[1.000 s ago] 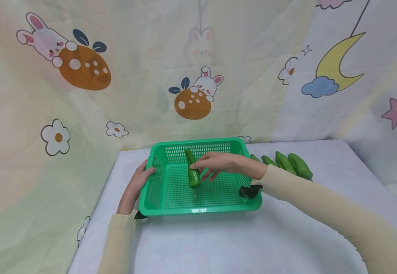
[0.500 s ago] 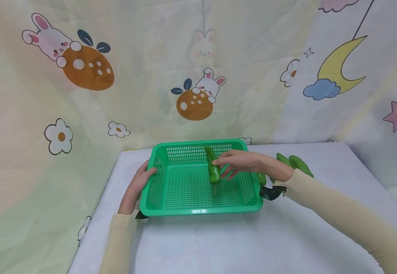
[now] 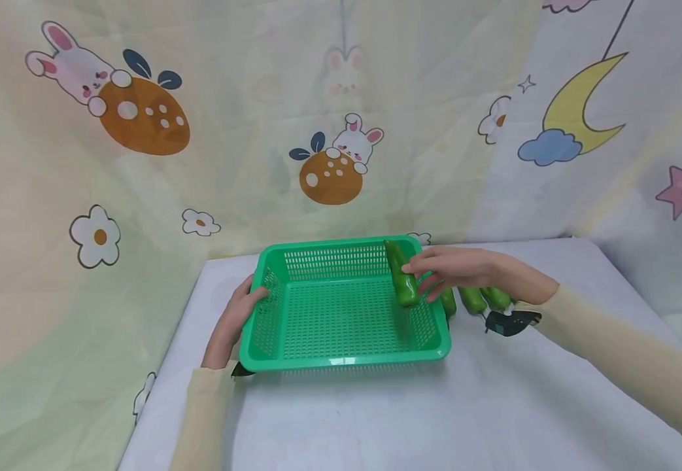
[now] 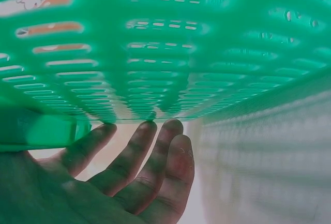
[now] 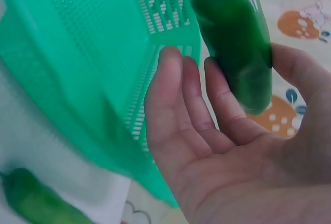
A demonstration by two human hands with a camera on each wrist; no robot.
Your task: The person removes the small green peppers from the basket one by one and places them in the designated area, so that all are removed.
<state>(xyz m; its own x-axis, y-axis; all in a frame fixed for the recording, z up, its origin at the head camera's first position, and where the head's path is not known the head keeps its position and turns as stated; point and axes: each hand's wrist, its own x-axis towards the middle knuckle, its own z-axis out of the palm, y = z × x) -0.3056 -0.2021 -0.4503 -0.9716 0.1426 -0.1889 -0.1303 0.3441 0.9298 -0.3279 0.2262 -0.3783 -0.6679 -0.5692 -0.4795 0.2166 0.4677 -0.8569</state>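
Observation:
A long green pepper (image 3: 402, 278) is held up over the right side of the green plastic basket (image 3: 343, 362). My right hand (image 3: 461, 267) pinches it between thumb and fingers. In the right wrist view the glossy pepper (image 5: 235, 43) sits between the thumb and one finger, while the other fingers are apart from it. My left hand (image 3: 235, 320) holds the basket's left rim, thumb over the edge. Its fingers (image 4: 173, 167) touch the slotted outer wall in the left wrist view. I see nothing lying in the basket.
Several green peppers (image 3: 473, 301) lie on the white-covered table (image 3: 341, 418) right of the basket, partly hidden by my right hand and wrist. A patterned cloth (image 3: 246, 163) hangs close behind the table.
My right hand has carried the pepper rightward and slightly up, from over the basket's middle to its right side. The left hand has stayed on the rim.

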